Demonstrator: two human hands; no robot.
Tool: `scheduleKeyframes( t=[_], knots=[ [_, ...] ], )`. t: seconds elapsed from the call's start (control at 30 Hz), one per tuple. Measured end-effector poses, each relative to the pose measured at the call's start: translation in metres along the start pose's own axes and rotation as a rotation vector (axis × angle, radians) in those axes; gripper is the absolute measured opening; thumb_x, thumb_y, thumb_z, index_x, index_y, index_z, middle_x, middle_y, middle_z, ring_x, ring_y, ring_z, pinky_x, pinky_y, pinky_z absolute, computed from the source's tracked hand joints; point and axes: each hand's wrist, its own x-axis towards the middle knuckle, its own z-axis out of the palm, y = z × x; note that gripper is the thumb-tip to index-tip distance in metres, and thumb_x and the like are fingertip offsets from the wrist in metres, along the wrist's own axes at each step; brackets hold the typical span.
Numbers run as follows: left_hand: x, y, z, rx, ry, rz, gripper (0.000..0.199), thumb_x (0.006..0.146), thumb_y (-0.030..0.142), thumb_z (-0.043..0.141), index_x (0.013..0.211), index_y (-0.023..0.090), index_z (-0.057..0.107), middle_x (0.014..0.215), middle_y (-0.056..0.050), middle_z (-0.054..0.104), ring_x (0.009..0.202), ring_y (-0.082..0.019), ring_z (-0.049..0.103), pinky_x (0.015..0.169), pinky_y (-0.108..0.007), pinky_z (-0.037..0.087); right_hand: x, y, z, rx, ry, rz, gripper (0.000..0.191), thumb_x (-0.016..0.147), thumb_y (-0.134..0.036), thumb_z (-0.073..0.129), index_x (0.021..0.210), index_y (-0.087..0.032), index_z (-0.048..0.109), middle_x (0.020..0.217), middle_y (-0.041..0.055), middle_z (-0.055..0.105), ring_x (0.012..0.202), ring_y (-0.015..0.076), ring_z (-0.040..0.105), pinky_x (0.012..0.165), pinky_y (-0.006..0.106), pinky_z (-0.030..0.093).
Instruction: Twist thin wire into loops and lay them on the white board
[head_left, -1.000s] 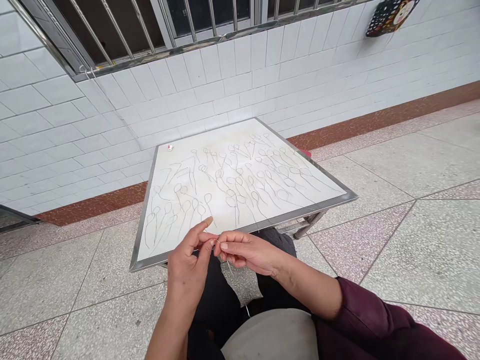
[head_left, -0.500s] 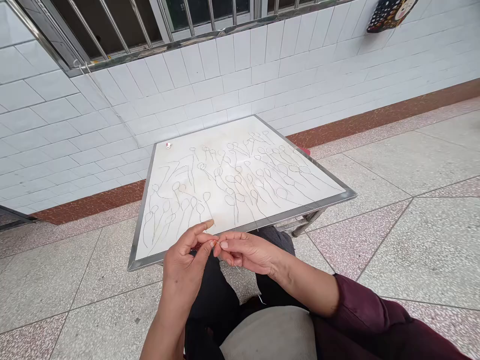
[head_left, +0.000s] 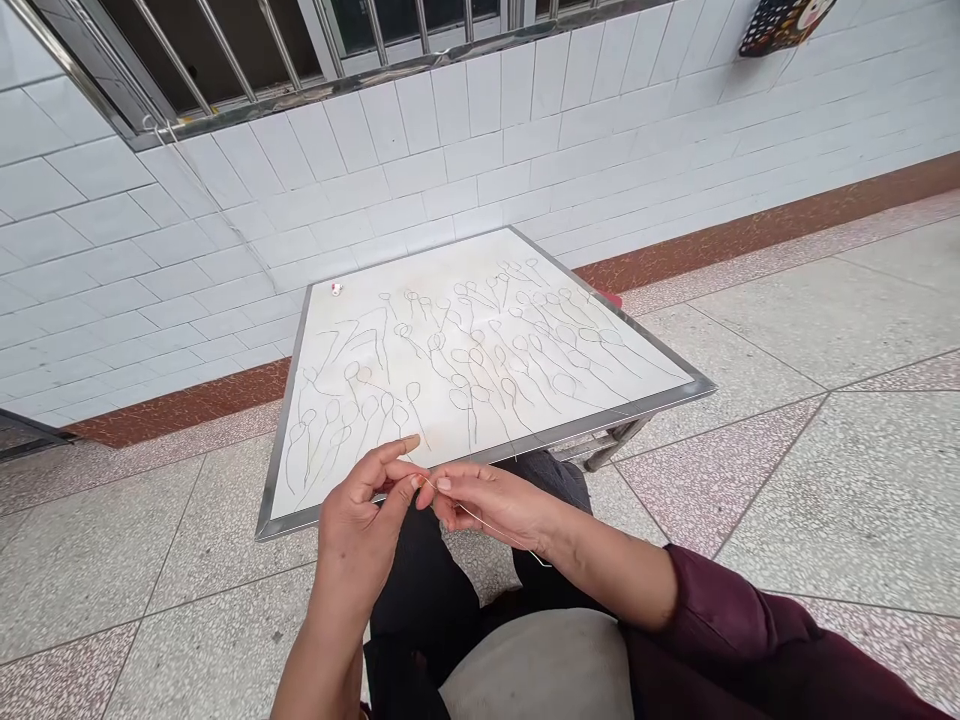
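Note:
Above the near edge of the table (head_left: pixel 298 519), my two hands meet at the fingertips. A thin, pale wire (head_left: pixel 543 563) runs from between them, under my right palm and toward my right wrist, its end slightly bent. My left hand (head_left: pixel 363 525) pinches it with thumb and index finger, the other fingers lifted apart. My right hand (head_left: pixel 495 505) has its thumb and index finger closed on the wire close beside the left fingertips. What the fingertips cover is hidden. Many thin wires with looped heads (head_left: pixel 473 425) lie spread over the white tabletop.
A small red-and-white object (head_left: pixel 337 289) sits at the table's far left corner. Behind stands a white tiled wall (head_left: pixel 420 170) with a barred window (head_left: pixel 255 50). A dark patterned bag (head_left: pixel 780 25) hangs at upper right. My knees are under the table's front edge.
Both hands have shifted slightly left. More of the wire now shows, stretching from my fingertips to beside my right wrist.

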Motion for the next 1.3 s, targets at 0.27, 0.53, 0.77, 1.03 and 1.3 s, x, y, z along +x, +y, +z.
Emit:
scheduleKeyframes(
  t=[0.27, 0.53, 0.77, 1.03, 1.3],
  knots=[
    [-0.002, 0.009, -0.004, 0.057, -0.068, 0.05, 0.033, 0.083, 0.03, 0.068, 0.116, 0.029, 0.07, 0.081, 0.001, 0.074, 0.08, -0.017, 0.066, 0.087, -0.034, 0.049, -0.002, -0.002, 0.001, 0.022, -0.022, 0.0, 0.024, 0.087, -0.04, 0.069, 0.086, -0.016, 0.068, 0.065, -0.0025, 0.054, 0.062, 0.0098, 0.045, 0.058, 0.025, 0.025],
    [-0.004, 0.005, -0.008, 0.246, 0.061, 0.029, 0.031, 0.086, 0.035, 0.063, 0.117, 0.033, 0.069, 0.085, 0.002, 0.07, 0.074, -0.017, 0.061, 0.068, -0.03, 0.05, -0.004, 0.003, 0.002, -0.549, 0.127, -0.169, 0.02, 0.096, -0.034, 0.054, 0.1, -0.02, 0.068, 0.071, -0.0024, 0.064, 0.067, 0.0119, 0.054, 0.066, 0.025, 0.037],
    [-0.004, 0.001, -0.007, 0.352, 0.0, 0.038, 0.035, 0.087, 0.033, 0.061, 0.122, 0.036, 0.066, 0.099, 0.001, 0.072, 0.082, -0.019, 0.063, 0.079, -0.035, 0.051, -0.004, 0.007, 0.007, -0.892, 0.254, -0.282, 0.02, 0.098, -0.025, 0.049, 0.09, -0.023, 0.067, 0.076, -0.0024, 0.068, 0.076, 0.0139, 0.059, 0.072, 0.026, 0.042],
    [-0.005, 0.005, -0.005, 0.473, 0.178, 0.247, 0.035, 0.086, 0.036, 0.065, 0.121, 0.033, 0.068, 0.105, -0.003, 0.072, 0.103, -0.028, 0.06, 0.083, -0.041, 0.05, -0.005, 0.009, 0.01, -0.934, 0.313, -0.313, 0.019, 0.098, -0.027, 0.05, 0.092, -0.023, 0.067, 0.076, -0.0012, 0.069, 0.081, 0.0161, 0.061, 0.076, 0.028, 0.044],
    [-0.047, -0.015, 0.041, -0.173, 0.532, 0.099, 0.044, 0.078, 0.032, 0.077, 0.119, 0.027, 0.061, 0.089, -0.001, 0.074, 0.08, -0.02, 0.067, 0.079, -0.035, 0.05, -0.006, 0.007, 0.005, -0.695, 0.368, -0.271, 0.023, 0.099, -0.038, 0.049, 0.097, -0.022, 0.065, 0.074, -0.0008, 0.069, 0.068, 0.0143, 0.06, 0.068, 0.027, 0.045]
  ],
)
